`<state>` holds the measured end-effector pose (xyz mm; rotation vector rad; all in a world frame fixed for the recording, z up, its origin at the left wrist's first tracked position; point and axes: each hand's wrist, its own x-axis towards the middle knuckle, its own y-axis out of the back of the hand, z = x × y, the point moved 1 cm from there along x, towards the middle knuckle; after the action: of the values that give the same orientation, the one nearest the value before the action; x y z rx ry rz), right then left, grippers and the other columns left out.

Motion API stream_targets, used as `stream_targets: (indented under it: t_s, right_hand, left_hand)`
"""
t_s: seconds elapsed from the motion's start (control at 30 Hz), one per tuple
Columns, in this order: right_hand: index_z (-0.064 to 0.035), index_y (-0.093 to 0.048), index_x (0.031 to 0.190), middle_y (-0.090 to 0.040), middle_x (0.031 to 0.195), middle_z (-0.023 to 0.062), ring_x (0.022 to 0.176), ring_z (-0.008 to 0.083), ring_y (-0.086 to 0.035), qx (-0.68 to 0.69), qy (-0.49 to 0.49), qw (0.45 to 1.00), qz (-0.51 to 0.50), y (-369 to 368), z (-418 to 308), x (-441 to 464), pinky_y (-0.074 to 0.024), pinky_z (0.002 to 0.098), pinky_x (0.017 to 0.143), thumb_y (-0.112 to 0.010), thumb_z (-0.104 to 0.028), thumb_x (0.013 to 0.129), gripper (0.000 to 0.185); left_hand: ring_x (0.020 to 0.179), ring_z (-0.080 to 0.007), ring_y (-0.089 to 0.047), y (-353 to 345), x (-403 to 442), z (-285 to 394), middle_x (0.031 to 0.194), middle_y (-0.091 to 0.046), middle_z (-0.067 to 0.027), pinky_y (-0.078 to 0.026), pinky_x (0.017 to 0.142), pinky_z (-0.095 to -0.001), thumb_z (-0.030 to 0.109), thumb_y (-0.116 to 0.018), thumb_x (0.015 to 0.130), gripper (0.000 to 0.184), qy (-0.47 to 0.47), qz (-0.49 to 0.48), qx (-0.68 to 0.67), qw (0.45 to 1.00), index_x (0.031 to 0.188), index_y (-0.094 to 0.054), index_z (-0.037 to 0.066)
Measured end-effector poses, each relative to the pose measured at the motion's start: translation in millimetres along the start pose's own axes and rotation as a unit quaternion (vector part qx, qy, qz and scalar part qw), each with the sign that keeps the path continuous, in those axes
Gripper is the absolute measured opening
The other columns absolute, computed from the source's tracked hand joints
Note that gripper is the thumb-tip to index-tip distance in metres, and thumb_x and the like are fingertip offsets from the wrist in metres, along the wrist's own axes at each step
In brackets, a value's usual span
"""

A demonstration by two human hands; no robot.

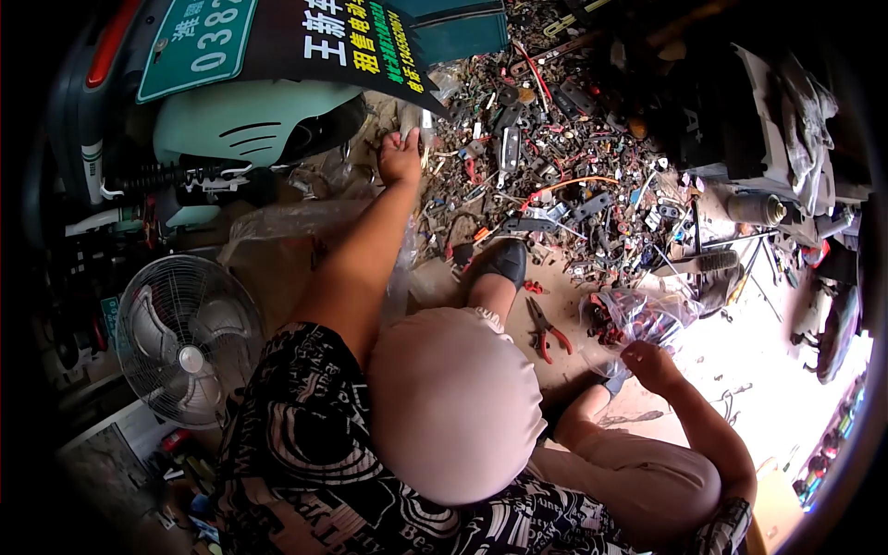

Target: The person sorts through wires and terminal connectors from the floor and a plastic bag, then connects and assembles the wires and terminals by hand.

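My left hand (400, 157) is stretched far forward, its fingers curled by a pale, narrow object (425, 125) at the left edge of the parts pile; what it grips is too small to make out. Near my right knee, my right hand (651, 367) is closed at the near edge of a clear plastic bag (638, 319) holding red and dark small parts. Pliers with red handles (548, 330) lie on the floor between my feet, with a few small red pieces (534, 287) just beyond them.
A wide heap of small metal and plastic parts (555, 176) covers the floor ahead. At left stand a fan (190, 356) and a pale green scooter (222, 125) with a sign. A brush (712, 263) and a can (757, 209) lie at right.
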<state>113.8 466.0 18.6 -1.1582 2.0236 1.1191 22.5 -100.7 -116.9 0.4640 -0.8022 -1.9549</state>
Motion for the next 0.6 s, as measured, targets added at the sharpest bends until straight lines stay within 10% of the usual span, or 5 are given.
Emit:
stream_targets:
  t_s: [0.43,0.6]
  right_hand:
    - [-0.0049,-0.065,0.099,-0.068,0.085,0.0146,0.079,0.0273,-0.066,-0.004,-0.023,1.000,-0.014,1,6,-1,-0.0515,0.0367,0.070,-0.059,-0.022,0.087,0.022]
    - [-0.0046,-0.065,0.100,-0.068,0.089,0.0169,0.085,0.0314,-0.067,0.017,-0.034,0.999,-0.017,-1,8,1,-0.0515,0.0381,0.073,-0.059,-0.022,0.086,0.023]
  left_hand:
    - [0.092,-0.0229,-0.067,-45,-7,-3,0.102,-0.069,-0.0074,-0.051,0.078,-0.0345,0.025,-0.080,0.069,0.043,0.031,-0.130,0.227,0.965,0.096,-0.056,0.002]
    - [0.102,-0.0313,-0.062,-15,-20,32,0.107,-0.064,-0.0163,-0.049,0.084,-0.0423,0.038,-0.065,0.080,0.044,0.027,-0.226,0.254,0.940,0.107,-0.056,0.005]
